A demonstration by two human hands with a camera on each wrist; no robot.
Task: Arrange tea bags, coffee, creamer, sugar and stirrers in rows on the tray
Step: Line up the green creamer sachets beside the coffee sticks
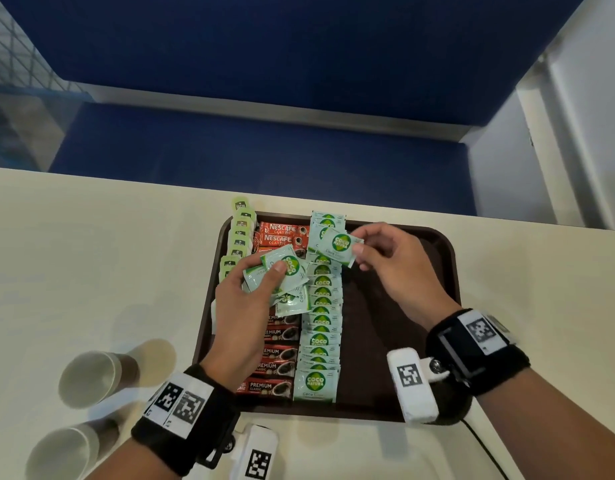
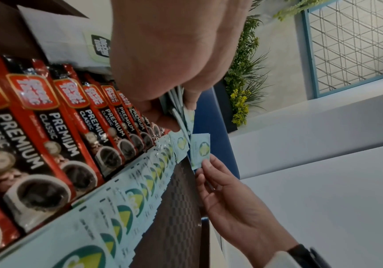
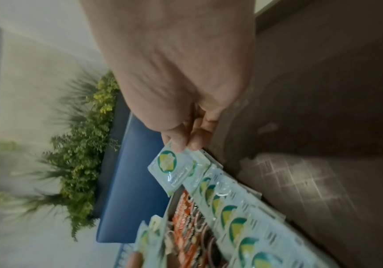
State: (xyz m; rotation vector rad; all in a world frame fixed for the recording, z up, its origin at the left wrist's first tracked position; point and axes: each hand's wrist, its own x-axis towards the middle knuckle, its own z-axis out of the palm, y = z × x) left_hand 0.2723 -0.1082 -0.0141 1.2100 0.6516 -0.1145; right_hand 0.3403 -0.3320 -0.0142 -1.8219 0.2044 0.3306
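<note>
Three rows, tea bags (image 1: 237,237), coffee (image 1: 276,355) and sugar sachets (image 1: 321,320), fill the tray's (image 1: 403,341) left half; the right hand (image 1: 396,268) pinches one sachet (image 1: 339,244), the left hand (image 1: 243,306) grips a bunch (image 1: 281,275), while creamer and stirrers remain unplaced.

Tray (image 1: 437,271): sits on the table (image 1: 91,254) before you.
Rows: tea bags (image 1: 239,233) along the tray's left edge, coffee sachets (image 1: 276,365) right of them, sugar packets (image 1: 321,320) right of those.
Your left hand (image 1: 240,313): holds a bunch of packets (image 1: 285,282) over the coffee row.
Your right hand (image 1: 396,265): holds one packet (image 1: 340,245) over the sugar row's far end.
Cups (image 1: 91,379): on the table, left of the tray.
</note>
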